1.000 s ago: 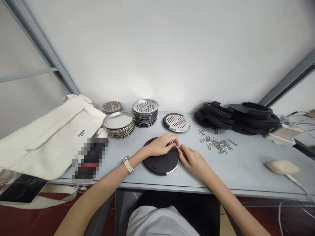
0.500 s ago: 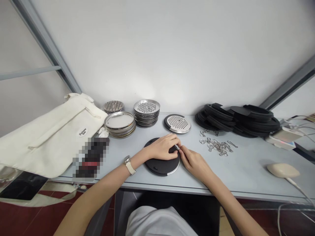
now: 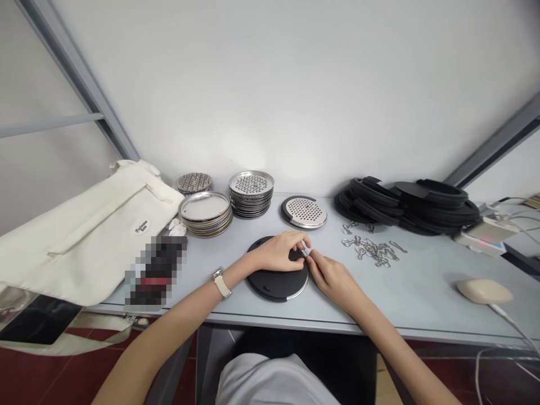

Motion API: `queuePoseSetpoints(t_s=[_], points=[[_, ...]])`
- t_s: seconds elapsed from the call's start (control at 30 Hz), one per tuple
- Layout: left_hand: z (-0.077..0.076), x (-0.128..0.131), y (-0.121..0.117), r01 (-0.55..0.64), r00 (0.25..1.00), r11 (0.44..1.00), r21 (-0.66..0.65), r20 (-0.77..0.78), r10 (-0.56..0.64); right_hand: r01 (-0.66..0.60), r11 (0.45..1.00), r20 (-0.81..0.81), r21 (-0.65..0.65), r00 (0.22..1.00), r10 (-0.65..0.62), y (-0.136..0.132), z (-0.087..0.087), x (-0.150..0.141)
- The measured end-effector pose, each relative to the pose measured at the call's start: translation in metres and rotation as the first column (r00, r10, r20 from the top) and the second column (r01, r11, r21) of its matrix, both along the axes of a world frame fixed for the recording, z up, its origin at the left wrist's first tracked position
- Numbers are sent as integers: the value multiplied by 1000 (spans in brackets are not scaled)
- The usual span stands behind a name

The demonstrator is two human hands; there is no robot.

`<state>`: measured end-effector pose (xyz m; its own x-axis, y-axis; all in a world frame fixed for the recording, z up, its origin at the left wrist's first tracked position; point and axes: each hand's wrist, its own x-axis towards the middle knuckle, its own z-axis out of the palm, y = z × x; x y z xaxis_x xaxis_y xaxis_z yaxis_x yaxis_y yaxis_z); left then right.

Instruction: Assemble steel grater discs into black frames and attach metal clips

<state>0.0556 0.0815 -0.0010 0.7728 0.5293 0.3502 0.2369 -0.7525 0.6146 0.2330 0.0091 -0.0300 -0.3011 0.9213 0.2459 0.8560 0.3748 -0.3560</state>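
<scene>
A round black disc [image 3: 274,284] with a silver rim showing at its lower right lies flat on the table in front of me. My left hand [image 3: 282,251] rests across its top, with the thumb and fingers curled around its right part. At the disc's right edge, between my hands, is a small shiny metal clip [image 3: 304,253]. The fingers of my right hand [image 3: 331,277] pinch this clip from the right. Part of the clip is hidden by the fingertips. Behind the disc lies a round grater [image 3: 306,213] with a black surround.
Loose metal clips [image 3: 373,250] lie right of my hands, below stacks of black rings [image 3: 434,211]. Stacked grater plates [image 3: 252,191] and plain metal discs [image 3: 205,208] stand at back left. A white bag [image 3: 93,230] covers the left side; a beige corded device [image 3: 485,291] sits far right.
The fingers of my left hand have lifted slightly near the clip. My right fingertips have shifted a little at the clip; the disc stays in place.
</scene>
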Motion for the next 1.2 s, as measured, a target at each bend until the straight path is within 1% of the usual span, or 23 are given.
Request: queuePoseSetpoints(t_s=[0.2,0.43,0.63,1.2], points=[[-3,-1,4,16,998,997,-75,55,-12,5,1000,1,6,1000,-5,-1,0,0],[-2,-1,5,6,999,990,-140,43,0,16,999,5,44,1000,-16,-1,-2,0],[-3,0,6,21,999,988,-151,50,-14,15,998,4,56,1000,-15,-1,-4,1],[-3,0,6,37,997,985,-170,75,-25,16,995,-1,94,1000,-16,-1,-5,1]])
